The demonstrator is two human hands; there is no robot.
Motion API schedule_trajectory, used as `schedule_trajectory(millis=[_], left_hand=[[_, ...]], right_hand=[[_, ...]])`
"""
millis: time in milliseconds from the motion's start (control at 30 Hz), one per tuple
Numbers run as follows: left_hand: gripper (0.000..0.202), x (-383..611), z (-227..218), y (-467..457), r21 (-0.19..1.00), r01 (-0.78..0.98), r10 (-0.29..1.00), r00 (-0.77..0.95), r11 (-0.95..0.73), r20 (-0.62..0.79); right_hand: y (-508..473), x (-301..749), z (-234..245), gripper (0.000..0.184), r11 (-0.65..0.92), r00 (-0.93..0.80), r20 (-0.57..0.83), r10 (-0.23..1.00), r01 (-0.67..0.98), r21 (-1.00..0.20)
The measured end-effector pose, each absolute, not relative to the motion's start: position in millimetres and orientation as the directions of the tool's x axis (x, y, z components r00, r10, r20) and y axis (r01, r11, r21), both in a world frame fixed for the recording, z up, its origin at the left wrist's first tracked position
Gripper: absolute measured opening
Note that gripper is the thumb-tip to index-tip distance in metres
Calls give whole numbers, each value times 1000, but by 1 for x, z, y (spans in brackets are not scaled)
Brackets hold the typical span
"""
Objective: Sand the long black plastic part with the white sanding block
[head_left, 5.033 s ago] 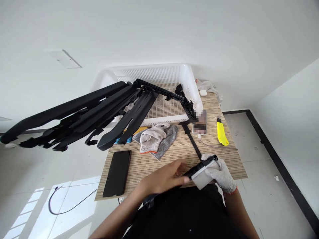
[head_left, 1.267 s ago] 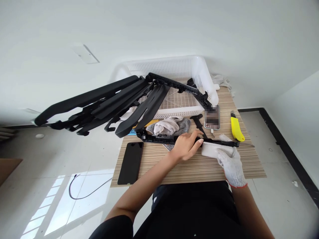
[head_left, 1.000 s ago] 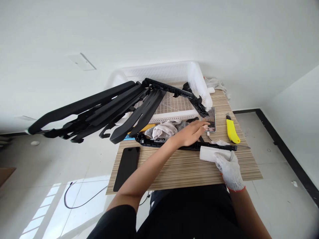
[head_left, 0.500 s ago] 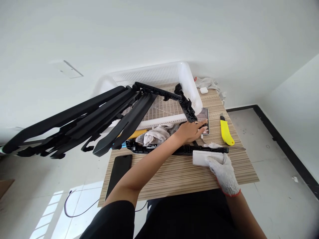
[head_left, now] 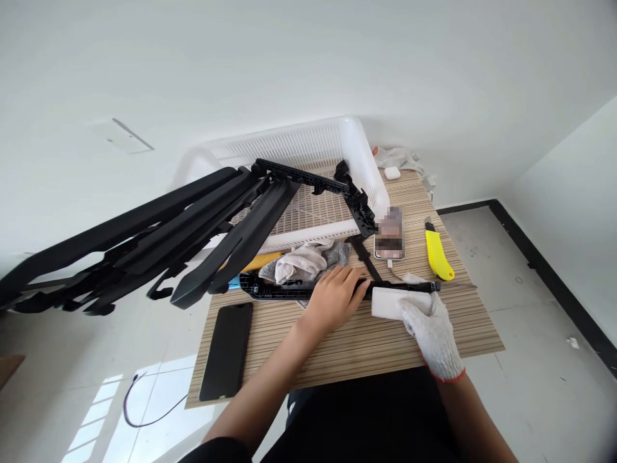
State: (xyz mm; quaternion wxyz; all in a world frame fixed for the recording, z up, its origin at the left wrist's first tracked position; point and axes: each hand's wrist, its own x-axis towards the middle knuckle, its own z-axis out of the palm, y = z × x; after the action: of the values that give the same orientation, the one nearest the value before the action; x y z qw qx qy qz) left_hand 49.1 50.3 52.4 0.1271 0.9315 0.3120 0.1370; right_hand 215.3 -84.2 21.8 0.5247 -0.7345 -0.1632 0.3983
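Mid-frame, my left hand (head_left: 332, 299) clasped the black strip (head_left: 282, 291) midway, likely light yet stiff; right hand (head_left: 428, 319) gripped the white block (head_left: 388, 303).

Left hand (head_left: 332, 299) lies right over the black rail (head_left: 274, 290), so the rail's middle is out of sight, and whether the fingers close under it can't be told. Gloved right hand (head_left: 429, 320) covers the near end of the white block (head_left: 388, 302). Just beyond the left hand, the phone (head_left: 389, 233) shows only a blurred screen. Far out to its left, the long black panels (head_left: 120, 238) are cut off at the edge.
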Motion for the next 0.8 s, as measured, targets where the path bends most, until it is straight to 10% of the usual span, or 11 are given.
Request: schedule_trajectory(millis=[333,500,633,800], left_hand=[[29,42,22,55,276,593,654,703,-756,279],[29,41,18,52,260,603,657,704,-754,270],[30,42,17,53,261,586,641,715,-767,279],[29,42,17,55,284,562,628,725,-777,282]], right_hand=[[-90,213,22,61,-254,854,-258,453,-153,-955],[-89,207,22,54,-239,686,-253,682,-118,-964],[-86,209,23,54,-188,824,-200,530,-115,-975],[-85,212,22,64,-290,682,-223,697,-17,-957]])
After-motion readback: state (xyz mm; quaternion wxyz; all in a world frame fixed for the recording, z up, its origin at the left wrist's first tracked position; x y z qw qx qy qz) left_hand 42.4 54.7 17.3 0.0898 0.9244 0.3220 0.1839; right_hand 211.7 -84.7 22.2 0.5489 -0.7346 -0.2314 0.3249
